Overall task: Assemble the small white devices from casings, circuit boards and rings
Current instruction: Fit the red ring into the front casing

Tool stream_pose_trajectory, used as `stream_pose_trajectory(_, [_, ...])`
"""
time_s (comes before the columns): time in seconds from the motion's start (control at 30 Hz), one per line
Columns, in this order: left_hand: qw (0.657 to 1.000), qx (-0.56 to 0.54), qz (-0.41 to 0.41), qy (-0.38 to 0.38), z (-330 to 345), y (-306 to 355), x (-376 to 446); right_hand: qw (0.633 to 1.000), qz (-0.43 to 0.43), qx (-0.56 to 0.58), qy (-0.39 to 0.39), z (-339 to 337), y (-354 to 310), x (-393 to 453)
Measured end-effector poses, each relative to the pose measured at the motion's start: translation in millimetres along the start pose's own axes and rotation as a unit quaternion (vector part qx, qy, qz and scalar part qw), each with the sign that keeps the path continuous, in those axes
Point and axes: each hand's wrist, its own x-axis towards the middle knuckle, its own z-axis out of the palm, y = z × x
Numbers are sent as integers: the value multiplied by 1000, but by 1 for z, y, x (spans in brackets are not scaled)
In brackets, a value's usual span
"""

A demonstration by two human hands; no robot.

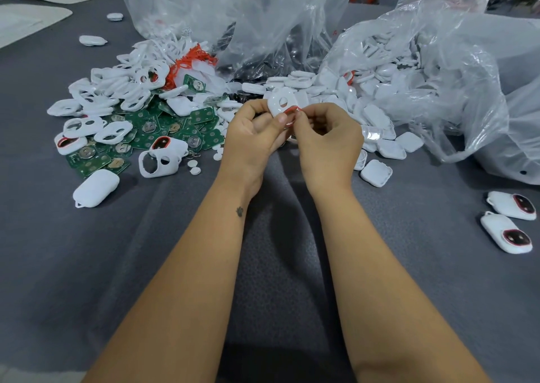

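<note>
Centrally, one left hand and one right hand both pinch one white plastic casing with an oval hole and one thin red ring above a grey fabric tabletop. Two finished white devices with red-rimmed windows lie far right. Three clear plastic bags spill parts behind; green circuit boards heap left, too many to count.

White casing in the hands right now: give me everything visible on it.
The white plastic casing is a glossy, rounded front shell with a small round hole near its middle. It is held up above the grey cloth table, tilted toward the camera. The left hand grips its lower left edge with thumb and fingers; the right hand pinches a thin red ring against its lower opening. Its lower part is hidden by the fingers.
</note>
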Motion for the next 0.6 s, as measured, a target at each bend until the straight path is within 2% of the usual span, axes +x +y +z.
stream_pose_trajectory(0.3, [1000,23,4,-9,-3,-1,0,999,-30,-42,-8,0,5,-1])
stream_pose_trajectory(0.5, [998,58,11,-9,-6,-1,1,985,-123,-122,-23,0,10,-2])
stream_pose_trajectory(0.6, [996,86,7,-2,-6,0,1,987,-91,-123,-41,-1,11,2])
